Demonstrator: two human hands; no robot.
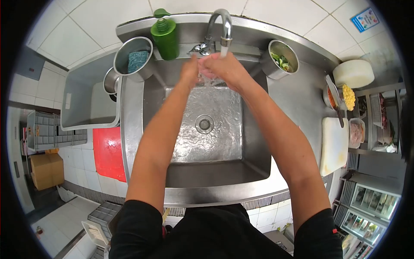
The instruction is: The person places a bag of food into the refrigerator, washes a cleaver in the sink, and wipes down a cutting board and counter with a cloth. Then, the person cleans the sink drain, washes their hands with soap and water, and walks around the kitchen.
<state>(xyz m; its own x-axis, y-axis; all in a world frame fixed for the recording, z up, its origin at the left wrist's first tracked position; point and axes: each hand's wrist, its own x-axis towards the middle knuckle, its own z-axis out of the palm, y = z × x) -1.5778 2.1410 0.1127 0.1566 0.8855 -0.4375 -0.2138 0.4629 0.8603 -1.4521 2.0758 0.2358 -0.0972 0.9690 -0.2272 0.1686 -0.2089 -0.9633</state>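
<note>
Rinsing two grips [223, 69] under one faucet [227, 26]

Bright, sink [224, 144] glinting, fisheye-bent edges, black corners

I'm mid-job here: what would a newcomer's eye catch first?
First, the left hand and right hand, close together under the running tap at the back of the steel sink. Then the bright green bottle at the sink's back left corner, and the red panel low on the left.
</note>
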